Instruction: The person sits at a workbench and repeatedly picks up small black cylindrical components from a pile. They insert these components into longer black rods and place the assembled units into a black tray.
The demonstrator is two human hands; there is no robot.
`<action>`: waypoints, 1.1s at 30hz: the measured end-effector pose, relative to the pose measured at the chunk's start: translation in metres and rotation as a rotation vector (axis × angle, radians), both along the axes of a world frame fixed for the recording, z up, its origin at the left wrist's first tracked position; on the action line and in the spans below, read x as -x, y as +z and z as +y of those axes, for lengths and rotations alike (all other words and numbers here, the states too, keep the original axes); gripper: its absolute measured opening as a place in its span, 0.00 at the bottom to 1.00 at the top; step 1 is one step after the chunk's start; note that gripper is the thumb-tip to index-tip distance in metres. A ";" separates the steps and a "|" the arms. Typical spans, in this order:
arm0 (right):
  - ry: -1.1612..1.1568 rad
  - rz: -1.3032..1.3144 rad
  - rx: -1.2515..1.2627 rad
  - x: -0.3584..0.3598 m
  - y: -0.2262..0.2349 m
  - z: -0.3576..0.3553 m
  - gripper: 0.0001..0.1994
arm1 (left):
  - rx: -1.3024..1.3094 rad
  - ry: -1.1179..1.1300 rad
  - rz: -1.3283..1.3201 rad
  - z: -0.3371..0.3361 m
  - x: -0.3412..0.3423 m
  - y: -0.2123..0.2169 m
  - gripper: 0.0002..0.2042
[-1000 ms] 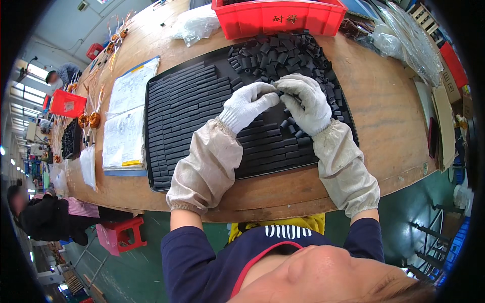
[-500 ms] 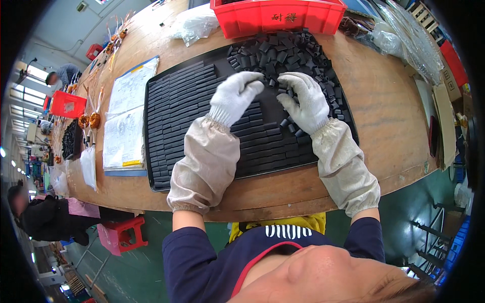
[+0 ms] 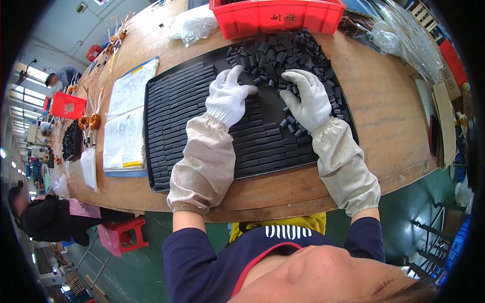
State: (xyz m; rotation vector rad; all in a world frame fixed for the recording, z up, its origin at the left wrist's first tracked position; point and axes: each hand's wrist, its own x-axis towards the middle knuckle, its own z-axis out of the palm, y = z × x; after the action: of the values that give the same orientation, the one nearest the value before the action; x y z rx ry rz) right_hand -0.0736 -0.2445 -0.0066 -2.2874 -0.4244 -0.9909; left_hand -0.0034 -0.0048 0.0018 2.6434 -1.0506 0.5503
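A large black tray (image 3: pixel 156 151) lies on the wooden bench, its left and near parts filled with neat rows of small black blocks (image 3: pixel 177 101). A loose heap of the same black pieces (image 3: pixel 275 50) is piled at the tray's far right. My left hand (image 3: pixel 230 96), in a white glove, rests flat with fingers spread at the near edge of the heap. My right hand (image 3: pixel 308 96), also gloved, lies flat on loose pieces at the heap's right side. Neither hand grips anything that I can see. Beige sleeve covers wrap both forearms.
A red bin (image 3: pixel 275 17) stands beyond the tray. Paper sheets on a board (image 3: pixel 126 116) lie left of it, with copper coils (image 3: pixel 90 121) and clear bags (image 3: pixel 194 22) farther out. A red stool (image 3: pixel 121 237) and a crouching person (image 3: pixel 45 217) are on the floor at left.
My hands were together over the tray's middle, fingertips meeting. They have separated and moved away from me, now lying flat at the loose heap.
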 end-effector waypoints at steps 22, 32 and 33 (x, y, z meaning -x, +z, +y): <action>0.016 0.016 0.011 0.001 0.001 0.001 0.20 | 0.009 0.004 0.089 0.021 -0.028 -0.013 0.21; 0.001 0.010 0.019 0.002 0.001 0.002 0.20 | -0.003 0.002 0.014 0.020 -0.025 -0.016 0.22; 0.002 0.010 0.020 0.002 0.001 0.002 0.20 | 0.001 0.026 -0.016 0.019 -0.025 -0.017 0.22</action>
State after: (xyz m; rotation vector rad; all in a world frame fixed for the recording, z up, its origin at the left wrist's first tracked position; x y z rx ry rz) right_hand -0.0752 -0.2428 -0.0054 -2.3088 -0.4339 -0.9778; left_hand 0.0211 0.0141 -0.0153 2.6593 -1.0218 0.5786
